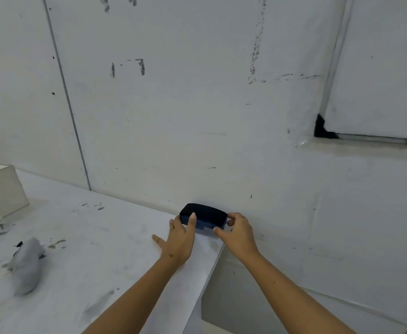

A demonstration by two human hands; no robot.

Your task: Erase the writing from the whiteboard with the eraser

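Nearest us, low in the frame, our two forearms reach up toward the centre. Our left hand [179, 239] lies spread on the counter [115, 237], its straight fingertips touching the left end of the eraser [203, 216]. Our right hand [238, 233] curls thumb and fingers round the eraser's right end. The eraser sits at the counter's far right corner, against the wall.

The risk we see is that corner: the counter's edge drops away just beside the eraser, running down toward the lower centre, so a loose one-ended grip could tip it over the side. Left of us on the counter lie a grey crumpled cloth [27, 266] and a white box [0, 189], well apart from the hands.

Beyond, the wall rises open. The whiteboard [378, 68] fills the upper right, its black corner piece [321, 127] nearest; we judge the lift there has free room. Whether writing remains on it, we cannot tell.
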